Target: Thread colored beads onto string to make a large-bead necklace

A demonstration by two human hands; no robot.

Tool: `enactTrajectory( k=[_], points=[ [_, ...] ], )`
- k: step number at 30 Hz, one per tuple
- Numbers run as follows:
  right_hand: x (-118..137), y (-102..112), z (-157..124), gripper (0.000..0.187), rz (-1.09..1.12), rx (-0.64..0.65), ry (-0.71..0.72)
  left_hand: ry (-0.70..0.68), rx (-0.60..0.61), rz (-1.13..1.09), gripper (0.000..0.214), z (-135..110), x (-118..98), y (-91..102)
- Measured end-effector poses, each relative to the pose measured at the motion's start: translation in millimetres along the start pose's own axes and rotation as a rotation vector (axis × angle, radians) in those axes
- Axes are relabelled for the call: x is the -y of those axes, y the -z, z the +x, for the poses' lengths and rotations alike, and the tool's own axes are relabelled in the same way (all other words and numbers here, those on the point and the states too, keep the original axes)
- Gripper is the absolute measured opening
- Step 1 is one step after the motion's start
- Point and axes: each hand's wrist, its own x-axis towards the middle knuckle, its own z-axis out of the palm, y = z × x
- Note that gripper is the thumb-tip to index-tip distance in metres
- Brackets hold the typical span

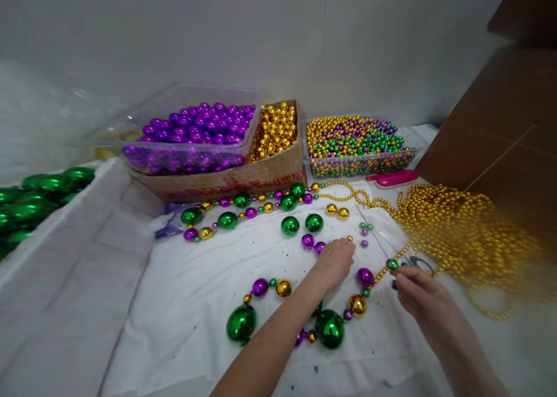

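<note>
My left hand (337, 263) reaches over the white cloth with its fingers drawn together. A small gold bead (350, 238) shows right at its fingertips. Purple beads (307, 241) lie beside that hand, partly covered by it. My right hand (415, 289) pinches a green bead (392, 264), from which a thin needle-like wire (378, 234) runs up and left. Small green and purple beads (364, 243) lie between the hands. Below, a strand of large beads (329, 328) curves under my left forearm, which hides part of it. Dark-handled scissors (422, 263) lie behind my right hand.
A finished-looking bead strand (227, 220) lies along the back. Behind it stand a clear tub of purple beads (200, 127), a cardboard box of gold beads (217, 185) and a mixed-bead tray (357, 163). Gold bead chain (461, 240) heaps at right, near a pink-handled tool (395, 179).
</note>
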Motion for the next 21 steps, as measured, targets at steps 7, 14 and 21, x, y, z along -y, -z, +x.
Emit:
enactTrajectory(
  k=[7,14,21],
  points=[
    [-10,8,2,0.027,-0.095,-0.006,0.015,-0.057,-0.053,0.101,0.014,1,5,3.7],
    [-6,2,0,0.028,-0.104,-0.002,0.027,-0.102,-0.067,0.132,0.013,2,2,6.3],
    [-8,9,4,0.028,-0.155,-0.033,0.013,0.219,-0.419,0.084,0.014,-8,43,56.7]
  ],
)
